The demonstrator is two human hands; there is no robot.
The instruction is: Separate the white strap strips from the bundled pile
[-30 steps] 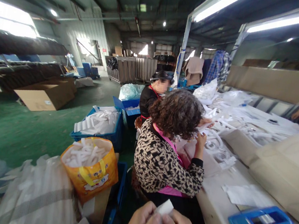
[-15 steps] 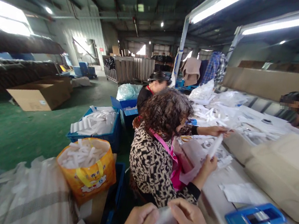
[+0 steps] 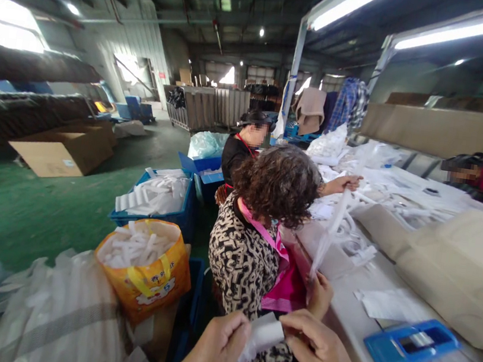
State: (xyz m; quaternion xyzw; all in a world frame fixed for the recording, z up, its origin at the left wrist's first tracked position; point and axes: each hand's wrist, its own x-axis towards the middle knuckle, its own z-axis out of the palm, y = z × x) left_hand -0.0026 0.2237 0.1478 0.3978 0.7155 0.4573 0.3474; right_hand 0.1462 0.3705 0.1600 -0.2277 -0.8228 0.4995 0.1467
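At the bottom of the view my left hand and my right hand both pinch a small white plastic packet held between them, fingers closed on its two ends. The packet hangs in the air just in front of a long pale worktable. Straight ahead sits a co-worker in a patterned top, stretching a long white strip between raised and lowered hands.
A blue tray lies on the table to my right, with beige cushion-like stacks behind it. To my left stand an orange bag of white pieces, blue crates and clear plastic bags. Other people sit further along.
My hands have risen slightly and the packet is now held stretched between them. The co-worker has pulled the white strip out long, one hand up, one down near the lap.
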